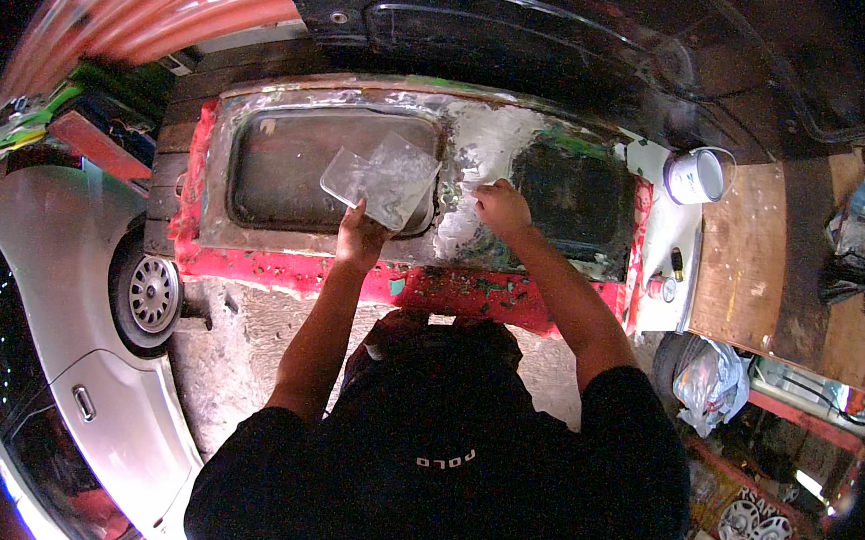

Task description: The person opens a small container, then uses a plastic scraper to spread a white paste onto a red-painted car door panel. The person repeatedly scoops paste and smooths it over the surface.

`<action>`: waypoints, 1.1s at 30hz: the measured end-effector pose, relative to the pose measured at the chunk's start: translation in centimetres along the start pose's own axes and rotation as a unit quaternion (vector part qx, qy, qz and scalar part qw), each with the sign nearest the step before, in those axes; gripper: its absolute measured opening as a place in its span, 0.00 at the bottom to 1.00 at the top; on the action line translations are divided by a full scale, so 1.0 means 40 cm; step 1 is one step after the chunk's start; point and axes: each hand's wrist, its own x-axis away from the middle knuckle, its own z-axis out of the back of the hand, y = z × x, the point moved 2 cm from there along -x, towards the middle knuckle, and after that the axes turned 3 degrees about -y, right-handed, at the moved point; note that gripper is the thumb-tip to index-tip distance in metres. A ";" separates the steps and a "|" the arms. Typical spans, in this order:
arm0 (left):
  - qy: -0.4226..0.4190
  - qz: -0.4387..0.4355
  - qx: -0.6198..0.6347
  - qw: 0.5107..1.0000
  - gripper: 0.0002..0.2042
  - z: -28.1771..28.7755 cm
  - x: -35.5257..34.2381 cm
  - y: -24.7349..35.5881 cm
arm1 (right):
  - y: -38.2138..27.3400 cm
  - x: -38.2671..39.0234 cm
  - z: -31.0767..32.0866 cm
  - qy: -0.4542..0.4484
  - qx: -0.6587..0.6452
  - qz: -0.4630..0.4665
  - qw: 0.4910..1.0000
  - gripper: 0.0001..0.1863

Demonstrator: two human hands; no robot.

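My left hand [359, 237] grips the lower edge of a clear flat sheet [384, 178] with grey-white smears on it. The sheet is held over the left recessed section of a worn vehicle panel [329, 242], which lies flat in front of me. My right hand [503, 207] is closed just above the panel's middle, beside a patch of grey-white filler [484, 138]. A small pale edge shows at its fingertips, too little to name. Right of that hand is the panel's dark section [572, 205], with green traces along its top.
A red cloth [491, 292] sticks out under the panel. Right of it are a white bucket [696, 176], a small can [661, 289] and a wooden board [740, 251]. A silver car [73, 245] stands at left; a black vehicle body part [509, 35] stretches behind. A plastic bag [710, 385] sits lower right.
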 end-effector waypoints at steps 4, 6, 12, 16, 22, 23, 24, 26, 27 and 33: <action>0.001 0.000 0.008 1.000 0.31 -0.001 0.005 0.004 | -0.036 0.019 0.115 0.032 -0.071 -0.090 0.993 0.13; 0.009 0.010 0.018 1.000 0.30 -0.001 0.001 0.000 | 0.005 0.007 0.117 0.101 -0.107 -0.093 0.985 0.13; 0.007 0.011 0.029 0.999 0.29 -0.010 0.008 0.007 | 0.026 -0.058 0.131 0.205 -0.086 -0.042 0.974 0.14; 0.026 0.003 0.032 0.999 0.29 0.008 0.008 0.012 | 0.022 -0.093 0.097 0.182 -0.075 -0.046 0.979 0.15; 0.046 0.013 0.051 0.998 0.25 0.046 0.014 0.017 | 0.015 -0.101 0.067 0.179 -0.045 -0.035 0.982 0.15; 0.040 0.012 0.049 0.998 0.25 0.047 0.015 0.017 | 0.016 -0.101 0.062 0.181 -0.030 -0.018 0.983 0.15; 0.035 0.012 0.047 0.998 0.25 0.047 0.016 0.017 | 0.017 -0.102 0.057 0.184 -0.015 0.000 0.983 0.14; 0.039 0.013 0.044 0.998 0.24 0.049 0.020 0.015 | 0.010 -0.102 0.046 0.124 0.004 -0.002 0.992 0.14; 0.048 0.015 0.042 0.998 0.24 0.050 0.021 0.013 | 0.008 -0.101 0.041 0.094 0.014 -0.004 0.995 0.14; 0.056 0.017 0.035 0.998 0.25 0.055 0.025 0.012 | -0.013 -0.094 0.117 0.041 -0.123 -0.112 0.985 0.14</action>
